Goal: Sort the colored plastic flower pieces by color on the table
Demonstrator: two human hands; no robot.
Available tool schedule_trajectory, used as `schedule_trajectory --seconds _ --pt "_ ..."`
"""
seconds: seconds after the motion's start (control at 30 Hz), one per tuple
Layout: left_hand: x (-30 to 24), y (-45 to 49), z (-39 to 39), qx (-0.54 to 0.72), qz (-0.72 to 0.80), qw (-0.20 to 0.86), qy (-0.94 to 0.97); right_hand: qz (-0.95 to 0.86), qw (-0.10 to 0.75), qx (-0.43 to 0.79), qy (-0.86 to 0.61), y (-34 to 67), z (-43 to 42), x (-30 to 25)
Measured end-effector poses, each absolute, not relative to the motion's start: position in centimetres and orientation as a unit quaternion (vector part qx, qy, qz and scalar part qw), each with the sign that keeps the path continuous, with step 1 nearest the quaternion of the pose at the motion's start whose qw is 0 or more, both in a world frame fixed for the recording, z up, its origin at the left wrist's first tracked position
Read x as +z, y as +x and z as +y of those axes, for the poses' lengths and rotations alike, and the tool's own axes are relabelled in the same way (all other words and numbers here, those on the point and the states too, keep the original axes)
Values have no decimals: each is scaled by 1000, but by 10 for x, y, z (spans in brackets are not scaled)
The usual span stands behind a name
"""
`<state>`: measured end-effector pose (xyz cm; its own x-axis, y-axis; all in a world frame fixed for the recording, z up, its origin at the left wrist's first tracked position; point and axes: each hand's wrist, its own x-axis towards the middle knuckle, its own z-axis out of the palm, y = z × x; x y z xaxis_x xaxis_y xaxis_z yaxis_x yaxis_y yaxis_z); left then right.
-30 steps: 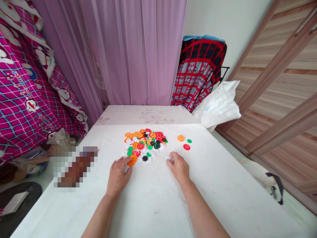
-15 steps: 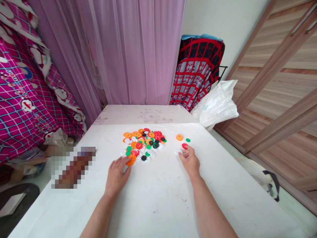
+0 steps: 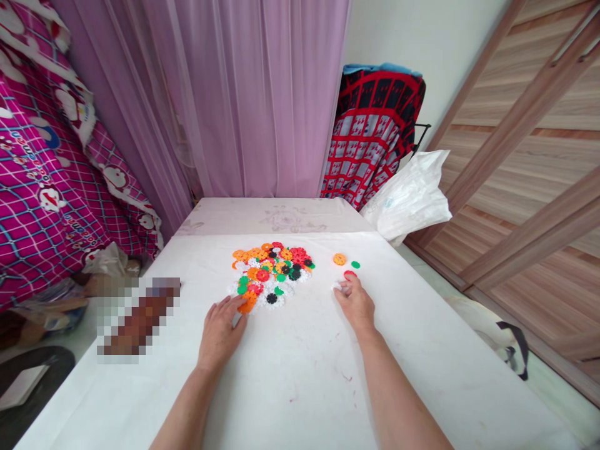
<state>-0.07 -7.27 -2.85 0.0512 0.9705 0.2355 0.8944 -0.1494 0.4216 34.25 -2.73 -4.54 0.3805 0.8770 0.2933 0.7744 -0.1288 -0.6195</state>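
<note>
On the white table lies a loose pile of notched plastic snowflake discs (image 3: 262, 275) in orange, red, green, black and white. My left hand (image 3: 222, 325) rests at the pile's near left edge. Its fingers are apart, with the tips at an orange disc (image 3: 247, 304). To the right of the pile, my right hand (image 3: 357, 303) has thumb and fingers closed on a white snowflake disc (image 3: 336, 285), partly hidden by the fingertips. Just beyond that hand is a red disc (image 3: 349, 274), partly covered by it. An orange disc (image 3: 339, 259) and a green disc (image 3: 355, 264) lie farther back.
The table is covered by a white cloth (image 3: 300, 375). A pixelated brown object (image 3: 140, 319) lies at its left edge. A white plastic bag (image 3: 412, 194) stands by the far right corner. Purple curtains (image 3: 262, 100) hang behind, with a wooden wardrobe (image 3: 529, 156) on the right.
My right hand has shifted slightly left, and its fingers have closed around the white disc. My left hand stays at the pile's edge.
</note>
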Motion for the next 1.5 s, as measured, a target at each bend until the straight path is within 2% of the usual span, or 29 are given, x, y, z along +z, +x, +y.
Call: schedule_trajectory --seconds 0.23,0.43,0.57,0.73,1.2,1.5 --pt "-29 0 -72 245 645 77 720 -557 370 69 -741 345 -27 -46" --pt "-26 2 -72 239 650 84 717 -586 419 13 -694 320 -34 -41" --pt "-27 2 -73 243 645 76 721 -680 382 51 -624 270 -40 -38" --pt "-28 2 -73 240 647 75 720 -695 335 69 -633 234 -35 -35" --pt "-25 3 -73 236 649 90 718 -680 335 99 -645 211 -13 -34" --pt "-26 3 -74 237 647 77 721 -640 398 170 -635 215 -11 -41"
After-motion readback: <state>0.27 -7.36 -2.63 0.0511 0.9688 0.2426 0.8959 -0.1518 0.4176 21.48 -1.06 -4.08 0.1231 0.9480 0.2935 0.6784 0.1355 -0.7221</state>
